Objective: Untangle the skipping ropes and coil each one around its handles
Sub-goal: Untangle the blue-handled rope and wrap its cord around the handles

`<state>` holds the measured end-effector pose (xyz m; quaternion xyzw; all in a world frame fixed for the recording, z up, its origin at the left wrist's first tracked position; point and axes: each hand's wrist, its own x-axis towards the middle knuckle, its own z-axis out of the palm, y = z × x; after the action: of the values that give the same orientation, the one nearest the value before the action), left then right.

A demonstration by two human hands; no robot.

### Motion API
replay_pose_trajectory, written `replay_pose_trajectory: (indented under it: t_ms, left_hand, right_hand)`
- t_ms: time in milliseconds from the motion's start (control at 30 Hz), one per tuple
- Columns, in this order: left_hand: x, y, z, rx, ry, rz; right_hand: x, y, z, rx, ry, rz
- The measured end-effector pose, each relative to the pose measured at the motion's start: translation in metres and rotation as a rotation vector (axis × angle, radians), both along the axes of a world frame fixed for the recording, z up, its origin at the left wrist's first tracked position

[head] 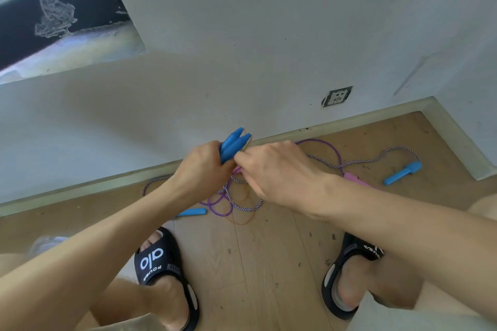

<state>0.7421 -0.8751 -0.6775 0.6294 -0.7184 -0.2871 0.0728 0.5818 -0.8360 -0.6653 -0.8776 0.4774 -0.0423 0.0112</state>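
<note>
A pair of blue plastic handles [233,145] is gripped in the left hand [205,166] above the floor; thin rope is pinched by the right hand [279,172]. Knots in the striped braided rope [357,162] could be tightened by pulling.

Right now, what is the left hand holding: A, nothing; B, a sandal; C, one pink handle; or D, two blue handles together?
D: the left hand grips a pair of blue handles, their tapered ends sticking up side by side above the fingers.

Smooth matt plastic blue handles [233,145], a braided cloth-like striped rope [387,154], a glossy purple cord [332,148], matt wood floor [271,271].
</note>
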Motion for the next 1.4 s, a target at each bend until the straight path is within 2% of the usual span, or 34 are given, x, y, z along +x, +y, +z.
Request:
replay_pose_trajectory:
  t_ms: [67,200,267,367,533,700,800,900,967,1067,1167,1233,1400]
  left_hand:
    - [0.003,0.001,-0.004,-0.174,-0.137,-0.108]
    - [0.000,0.014,-0.003,-0.306,-0.359,-0.354]
    - [0.002,0.018,-0.003,-0.384,-0.397,-0.437]
    - [0.005,0.018,-0.001,-0.512,-0.410,-0.550]
    - [0.007,0.020,-0.004,-0.599,-0.411,-0.640]
    - [0.002,0.032,-0.006,-0.567,-0.275,-0.677]
    - [0.003,0.031,0.000,-0.544,-0.146,-0.716]
    - [0.000,0.038,0.012,-0.430,-0.048,-0.756]
    - [-0.001,0.037,0.023,-0.344,0.093,-0.715]
    - [0.001,0.027,0.037,-0.337,0.238,-0.550]
    - [0.004,0.014,0.040,-0.290,0.291,-0.243]
    - [0.009,0.003,0.036,-0.225,0.263,-0.077]
    - [0.017,-0.014,0.014,-0.078,0.038,0.057]
  right_hand:
    - [-0.005,-0.007,0.004,0.029,-0.072,0.012]
    - [-0.016,-0.009,0.008,0.146,-0.053,0.127]
    - [-0.019,-0.008,0.010,0.265,-0.096,0.133]
    - [-0.027,-0.010,0.018,0.496,-0.268,0.052]
    - [-0.031,-0.009,0.027,0.628,-0.413,-0.013]
    - [-0.027,-0.009,0.027,0.566,-0.508,-0.018]
    - [-0.025,-0.016,0.017,0.381,-0.524,-0.054]
    - [-0.026,-0.027,0.007,0.252,-0.498,-0.145]
    - [-0.022,-0.029,-0.001,0.341,-0.620,-0.240]
    - [-0.007,-0.023,-0.007,0.560,-0.937,-0.423]
    - [0.001,-0.008,-0.012,0.550,-0.906,-0.468]
    - [0.005,0.003,-0.014,0.519,-0.914,-0.497]
    - [0.006,0.012,-0.005,0.471,-0.807,-0.362]
